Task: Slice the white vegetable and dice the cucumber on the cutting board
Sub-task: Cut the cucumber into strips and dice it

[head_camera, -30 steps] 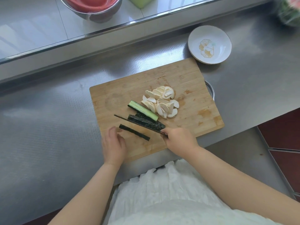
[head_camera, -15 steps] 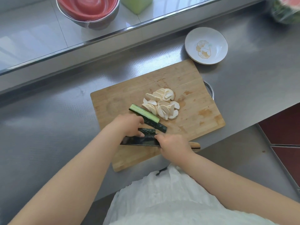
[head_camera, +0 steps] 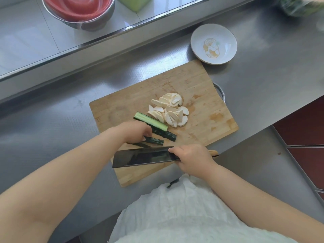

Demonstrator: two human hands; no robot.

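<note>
Head view: left hand (head_camera: 135, 131) grips cucumber strips (head_camera: 154, 139) beside knife (head_camera: 143, 156).

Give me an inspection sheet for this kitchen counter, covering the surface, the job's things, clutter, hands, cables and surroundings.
Surface: steel counter with a wooden cutting board lying on it.
Job's things: white vegetable slices piled mid-board; cucumber strips beside them, long, not diced; cleaver over the board's near edge.
Clutter: small white dish beyond the board's far corner.
Hands: left hand on a cucumber strip; right hand has its grip on the cleaver handle.
Cables: nothing seen.
Surroundings: metal bowl and green container on the back ledge; wrapped watermelon far right.
</note>
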